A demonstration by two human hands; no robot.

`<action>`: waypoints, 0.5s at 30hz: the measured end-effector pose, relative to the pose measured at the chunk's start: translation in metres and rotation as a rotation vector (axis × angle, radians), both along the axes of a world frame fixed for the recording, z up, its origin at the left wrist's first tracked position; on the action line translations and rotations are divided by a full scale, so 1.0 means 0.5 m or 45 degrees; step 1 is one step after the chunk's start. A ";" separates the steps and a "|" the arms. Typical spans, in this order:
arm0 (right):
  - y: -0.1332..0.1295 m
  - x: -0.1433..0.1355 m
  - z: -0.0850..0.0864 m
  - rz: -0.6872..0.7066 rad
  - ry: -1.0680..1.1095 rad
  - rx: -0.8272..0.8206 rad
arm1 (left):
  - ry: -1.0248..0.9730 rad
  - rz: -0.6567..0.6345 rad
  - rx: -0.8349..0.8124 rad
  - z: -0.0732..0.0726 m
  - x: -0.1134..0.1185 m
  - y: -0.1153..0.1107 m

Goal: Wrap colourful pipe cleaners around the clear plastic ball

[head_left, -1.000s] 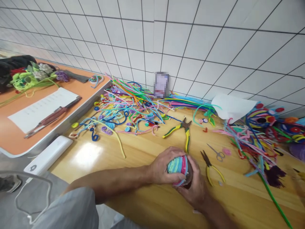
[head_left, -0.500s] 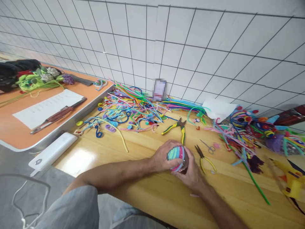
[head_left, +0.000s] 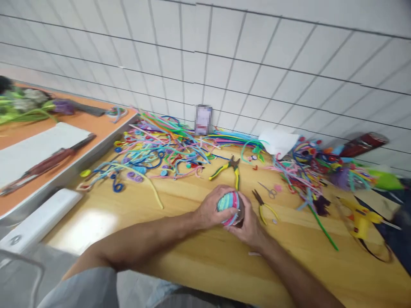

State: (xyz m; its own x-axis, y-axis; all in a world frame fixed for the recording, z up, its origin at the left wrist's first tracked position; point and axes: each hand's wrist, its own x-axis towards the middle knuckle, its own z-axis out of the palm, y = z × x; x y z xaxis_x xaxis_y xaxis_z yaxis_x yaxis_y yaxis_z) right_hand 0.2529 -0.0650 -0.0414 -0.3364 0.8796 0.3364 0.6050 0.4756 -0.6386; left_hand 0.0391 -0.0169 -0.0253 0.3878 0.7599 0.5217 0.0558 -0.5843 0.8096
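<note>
Between my two hands is a ball (head_left: 227,204) covered in turquoise, blue and pink fuzzy stripes that look like pipe cleaners; its right side is bare and brownish. My left hand (head_left: 209,208) wraps the striped side, thumb across the front. My right hand (head_left: 249,225) grips the bare side, with its fingers partly hidden behind the ball. Just beyond the hands lie green-and-yellow pliers (head_left: 231,166), their jaws pointing away from me. Right of my right hand are smaller yellow-handled pliers (head_left: 263,206) and little scissors (head_left: 269,191).
Loose pipe cleaners (head_left: 154,145) heap along the wall, with a phone (head_left: 203,119) upright behind them. Further right are a colourful pipe-cleaner figure (head_left: 303,150) and a yellow glue gun (head_left: 362,218). A white power strip (head_left: 38,222) lies at left beside an orange table (head_left: 105,122).
The whole view has shifted to the right, so the table things appear further left and more of the glue gun shows. Both hands keep their hold on the ball.
</note>
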 end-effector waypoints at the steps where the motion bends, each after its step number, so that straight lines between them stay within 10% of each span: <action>1: -0.002 -0.001 0.005 0.015 -0.004 -0.017 | 0.005 0.008 -0.012 0.000 -0.001 -0.001; 15: 0.000 -0.009 0.007 0.067 0.064 -0.033 | 0.041 -0.005 -0.004 0.006 -0.012 -0.003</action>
State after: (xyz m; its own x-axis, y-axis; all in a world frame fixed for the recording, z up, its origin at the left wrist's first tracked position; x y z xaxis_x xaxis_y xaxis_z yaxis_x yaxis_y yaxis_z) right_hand 0.2482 -0.0652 -0.0378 -0.3657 0.8696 0.3316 0.5463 0.4890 -0.6800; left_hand 0.0331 -0.0182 -0.0223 0.4075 0.7600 0.5064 0.0795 -0.5819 0.8094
